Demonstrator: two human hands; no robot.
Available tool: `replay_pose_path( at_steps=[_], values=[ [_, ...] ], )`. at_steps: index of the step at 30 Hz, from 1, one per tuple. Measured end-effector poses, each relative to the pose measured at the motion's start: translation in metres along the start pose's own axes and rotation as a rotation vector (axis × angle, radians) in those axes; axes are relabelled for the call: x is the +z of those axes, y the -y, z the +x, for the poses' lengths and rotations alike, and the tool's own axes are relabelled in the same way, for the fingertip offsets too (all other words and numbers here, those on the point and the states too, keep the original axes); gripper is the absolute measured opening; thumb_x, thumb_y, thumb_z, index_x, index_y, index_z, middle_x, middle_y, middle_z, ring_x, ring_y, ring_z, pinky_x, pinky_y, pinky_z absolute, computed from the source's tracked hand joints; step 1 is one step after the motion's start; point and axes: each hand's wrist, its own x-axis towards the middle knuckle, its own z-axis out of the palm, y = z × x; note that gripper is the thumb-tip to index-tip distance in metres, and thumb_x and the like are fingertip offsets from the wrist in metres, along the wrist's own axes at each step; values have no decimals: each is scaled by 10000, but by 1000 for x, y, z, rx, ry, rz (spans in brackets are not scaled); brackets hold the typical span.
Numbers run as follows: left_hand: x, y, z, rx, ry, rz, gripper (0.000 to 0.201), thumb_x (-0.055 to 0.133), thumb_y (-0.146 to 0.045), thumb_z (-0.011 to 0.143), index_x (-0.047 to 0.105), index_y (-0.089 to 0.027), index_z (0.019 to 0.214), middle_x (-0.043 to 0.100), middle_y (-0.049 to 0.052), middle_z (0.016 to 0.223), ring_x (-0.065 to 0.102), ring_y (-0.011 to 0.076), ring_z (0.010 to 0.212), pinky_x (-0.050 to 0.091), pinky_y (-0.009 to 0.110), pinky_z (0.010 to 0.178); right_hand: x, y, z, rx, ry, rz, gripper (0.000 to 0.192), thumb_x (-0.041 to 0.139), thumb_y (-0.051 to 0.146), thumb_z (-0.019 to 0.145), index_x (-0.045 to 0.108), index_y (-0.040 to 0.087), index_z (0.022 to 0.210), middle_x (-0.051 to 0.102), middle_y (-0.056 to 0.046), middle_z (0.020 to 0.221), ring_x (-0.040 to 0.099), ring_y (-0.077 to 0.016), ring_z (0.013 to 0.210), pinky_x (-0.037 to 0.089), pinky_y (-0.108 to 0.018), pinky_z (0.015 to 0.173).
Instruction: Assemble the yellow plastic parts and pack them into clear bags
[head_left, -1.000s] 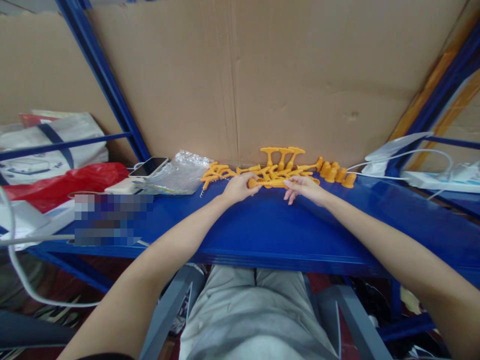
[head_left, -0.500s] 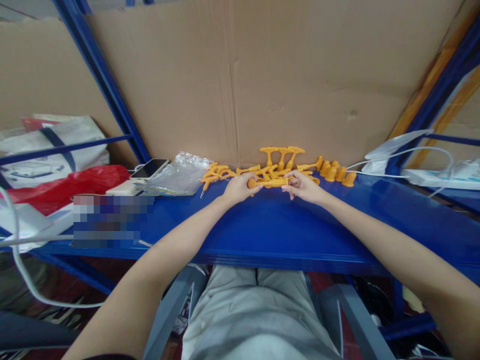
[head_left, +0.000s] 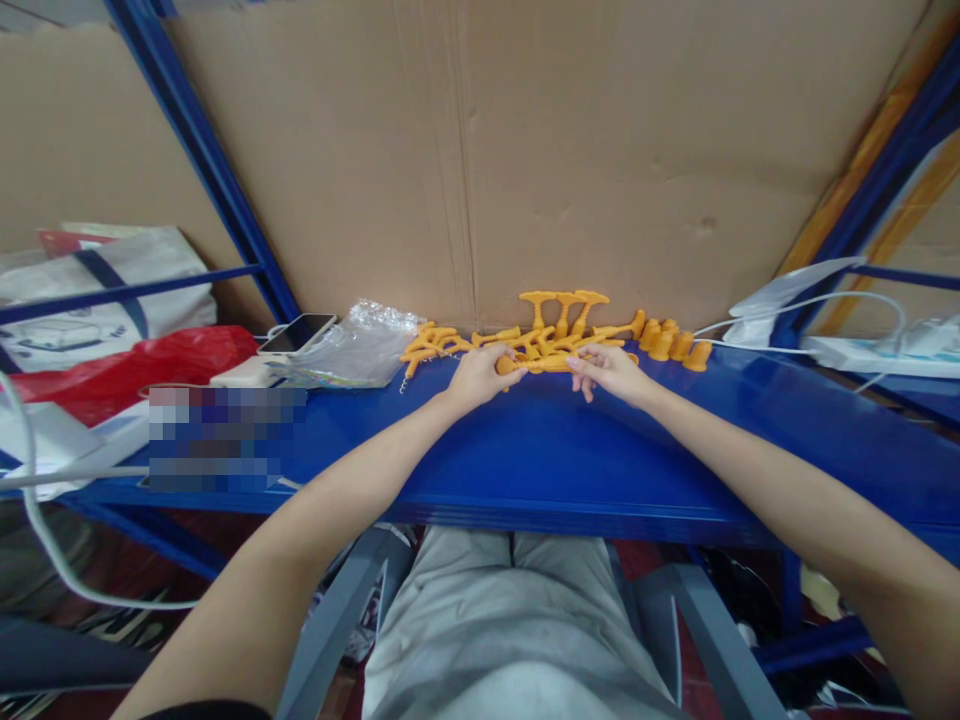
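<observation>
Fingers of the right hand point(head_left: 616, 372) have opened out a little since half a second ago, the lower ones hanging further down, while the left hand point(head_left: 478, 376) has hardly shifted. Between the two hands I see an orange piece point(head_left: 551, 367), held low over the blue counter point(head_left: 555, 450), just in front of a heap of orange parts point(head_left: 544, 345). The left fingers grasp its near end; the right fingertips are at the other end, though I cannot tell whether they pinch it. Three T-shaped orange handles point(head_left: 564, 298) stand behind the heap, close to the cardboard point(head_left: 600, 150). Orange caps point(head_left: 661, 346) cluster to its right. Leftward, a metal spiral point(head_left: 404, 384) pokes out, and beyond lie a clear plastic bag point(head_left: 356, 358) and a phone point(head_left: 298, 334).
</observation>
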Motion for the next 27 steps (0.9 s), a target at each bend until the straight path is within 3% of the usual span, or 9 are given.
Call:
replay_pose_path(
  at_steps=[4, 7, 9, 12, 14, 20, 24, 27],
  values=[
    [-2, 0, 3, -18, 23, -49, 213, 753, -351, 768, 671, -167, 838, 669, -8, 681, 590, 136, 630, 422, 237, 614, -3, -9, 5, -28, 22, -148, 504, 605, 718, 794, 518, 222, 816, 659, -16, 631, 564, -138, 447, 442, -282, 474],
    [-4, -3, 5, -60, 50, -96, 218, 767, -341, 747, 667, -157, 808, 650, -7, 650, 568, 132, 603, 392, 238, 581, -4, -11, 5, -250, -83, -510, 474, 608, 643, 836, 592, 204, 1014, 722, -103, 958, 668, -233, 763, 516, -381, 702],
    [-5, -5, 6, -80, 74, -135, 223, 768, -347, 744, 653, -157, 769, 626, -15, 614, 547, 125, 577, 374, 238, 560, -3, -10, 5, -420, -133, -819, 453, 617, 531, 878, 604, 174, 1157, 689, -163, 1153, 638, -309, 1007, 457, -473, 882],
    [-5, -7, 7, -96, 102, -179, 248, 758, -374, 751, 625, -166, 718, 585, -32, 563, 509, 111, 531, 351, 233, 524, 1, -5, 7, -557, -87, -1163, 317, 493, 321, 970, 637, 146, 1192, 698, -182, 1109, 594, -328, 1065, 343, -526, 969],
    [-5, -6, 7, -89, 91, -183, 257, 753, -387, 752, 620, -171, 709, 573, -37, 553, 494, 106, 518, 338, 230, 508, 3, -3, 10, -600, -42, -1249, 304, 444, 233, 975, 663, 137, 1163, 708, -169, 1016, 594, -303, 1005, 334, -491, 956],
    [-5, -3, 6, -82, 51, -126, 225, 759, -357, 751, 669, -154, 790, 620, -19, 602, 541, 123, 568, 367, 235, 548, 0, 5, 18, -597, 65, -1088, 248, 507, 292, 951, 696, 133, 937, 695, -137, 872, 606, -252, 843, 382, -372, 808],
    [-6, -4, 5, -37, 2, -48, 197, 767, -311, 750, 685, -155, 838, 677, 5, 697, 612, 149, 660, 430, 248, 639, 0, 13, 22, -427, 99, -827, 215, 605, 347, 891, 700, 156, 862, 689, -79, 833, 613, -214, 765, 405, -318, 714],
    [-6, -3, 4, 37, -31, -10, 190, 762, -295, 762, 689, -161, 874, 712, 28, 783, 647, 163, 729, 465, 258, 704, -3, 19, 28, -239, 193, -622, 260, 671, 429, 818, 702, 171, 799, 625, -3, 682, 544, -147, 602, 384, -278, 595]
  ],
)
